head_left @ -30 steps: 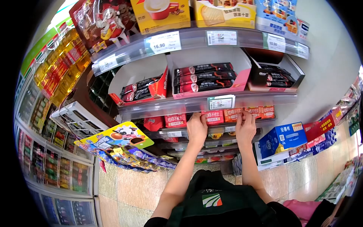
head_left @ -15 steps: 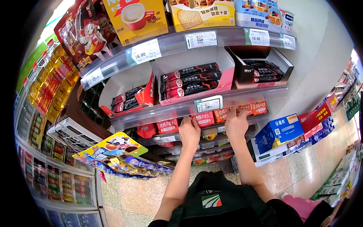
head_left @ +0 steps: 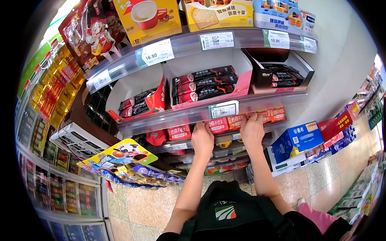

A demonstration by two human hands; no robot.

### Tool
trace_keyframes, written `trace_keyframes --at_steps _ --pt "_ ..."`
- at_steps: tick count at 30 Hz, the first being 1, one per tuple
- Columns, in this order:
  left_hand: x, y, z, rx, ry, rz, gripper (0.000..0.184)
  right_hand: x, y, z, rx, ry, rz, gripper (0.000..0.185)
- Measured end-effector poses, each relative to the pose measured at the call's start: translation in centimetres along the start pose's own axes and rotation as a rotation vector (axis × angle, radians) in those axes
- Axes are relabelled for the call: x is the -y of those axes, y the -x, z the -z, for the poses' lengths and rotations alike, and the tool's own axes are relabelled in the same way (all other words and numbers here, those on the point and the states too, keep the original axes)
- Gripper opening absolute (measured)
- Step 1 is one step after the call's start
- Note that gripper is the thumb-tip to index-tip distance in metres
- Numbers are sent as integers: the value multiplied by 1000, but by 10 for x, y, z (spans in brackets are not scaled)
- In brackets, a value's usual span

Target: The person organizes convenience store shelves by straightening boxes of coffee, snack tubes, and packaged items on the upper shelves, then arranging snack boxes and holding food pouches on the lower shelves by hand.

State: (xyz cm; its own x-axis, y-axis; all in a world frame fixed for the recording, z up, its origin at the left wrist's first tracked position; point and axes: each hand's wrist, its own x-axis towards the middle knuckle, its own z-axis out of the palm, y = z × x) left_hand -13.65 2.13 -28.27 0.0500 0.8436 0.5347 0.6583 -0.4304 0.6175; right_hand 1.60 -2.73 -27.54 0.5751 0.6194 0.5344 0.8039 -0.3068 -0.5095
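My left hand [head_left: 202, 138] reaches to the low shelf, its fingers curled and pinched at a small red box [head_left: 218, 125]. Farther right, my right hand [head_left: 252, 130] has closed fingers at the front of a small orange box [head_left: 236, 121]. Both boxes stand in a row of similar ones under the shelf lip, and the hands partly cover them. Another red box [head_left: 179, 132] is just left of my left hand, beside a red packet [head_left: 156, 137]. More orange boxes [head_left: 277, 114] are right of my right hand.
Above are open cartons of black-and-red sachets [head_left: 204, 85] behind a clear shelf edge [head_left: 173, 113]. A hanging snack display [head_left: 132, 158] juts out at left. A blue carton [head_left: 298, 140] stands at right. A person's pink clothing [head_left: 315, 217] shows at lower right.
Both hands stay at the row of boxes with almost the same finger pose. The view has shifted slightly. The person at lower right has moved a little.
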Motion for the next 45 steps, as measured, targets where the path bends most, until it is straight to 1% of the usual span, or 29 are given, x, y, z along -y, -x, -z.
trace_keyframes --at_steps 5,7,8,9,11,13,15,17,19,20,21,22,24,25,26,27,28,29,30,31,33,34,36,37,39,41,43,44,45 --pt "0 6 15 39 -49 41 17 -3 5 0 39 -1 11 27" --pt "8 9 30 -165 -78 -138 22 5 11 9 -64 -116 105 30" --pt "15 7 45 -155 -159 -48 26 11 14 11 -132 -164 223 27" --pt "24 4 57 -238 -238 -33 30 18 18 11 -123 -178 231 27" --pt "49 -2 69 -315 -242 41 28 40 31 7 -3 -420 422 22" --pt "60 -5 71 -343 -273 44 25 71 39 -7 40 -551 487 17" --pt "69 -11 71 -184 -308 105 32 102 43 -23 127 -532 409 12" --pt "71 -22 73 -202 -280 94 31 123 42 -43 402 -421 262 16" --pt "67 -31 78 -81 -305 249 30 133 43 -59 413 -413 258 18" --pt "77 -34 72 -92 -311 197 28 136 44 -65 422 -405 250 20" --pt "77 -35 72 -98 -312 199 28 137 44 -66 422 -406 256 20" --pt "75 -35 70 -125 -270 213 23 136 43 -66 444 -416 241 23" --pt "73 -34 71 -163 -185 231 19 134 42 -64 464 -424 229 27" --pt "74 -34 72 -165 -184 232 19 133 42 -61 414 -432 197 24" --pt "75 -34 73 -162 -76 264 18 132 42 -59 364 -440 165 22" --pt "76 -32 73 -158 31 300 17 131 41 -59 369 -438 166 22" --pt "84 -31 69 -156 30 305 17 130 39 -60 325 -465 151 18" --pt "95 -32 60 -183 186 291 16 129 37 -60 277 -493 137 16" --pt "91 -37 63 -211 343 272 15 128 37 -59 196 -495 220 12" --pt "86 -37 66 -211 344 270 15 127 39 -56 193 -495 220 12" --pt "66 -35 77 -113 829 418 11 123 42 -49 115 -748 225 17" --pt "57 -33 85 -111 829 418 11 118 46 -48 114 -747 224 17" --pt "46 -27 97 78 976 515 9 109 52 -43 137 -853 147 16" --pt "46 -22 96 80 975 514 9 109 55 -39 135 -854 144 16" --pt "44 -6 90 92 966 496 9 109 60 -23 140 -982 25 15" --pt "42 10 84 75 906 434 12 102 63 -14 156 -914 38 18" --pt "32 24 83 18 924 424 15 92 69 -19 39 -883 186 16" --pt "33 30 77 -35 912 333 15 89 72 -20 18 -883 196 14" --pt "33 35 77 -31 913 334 15 87 74 -16 17 -880 193 14"
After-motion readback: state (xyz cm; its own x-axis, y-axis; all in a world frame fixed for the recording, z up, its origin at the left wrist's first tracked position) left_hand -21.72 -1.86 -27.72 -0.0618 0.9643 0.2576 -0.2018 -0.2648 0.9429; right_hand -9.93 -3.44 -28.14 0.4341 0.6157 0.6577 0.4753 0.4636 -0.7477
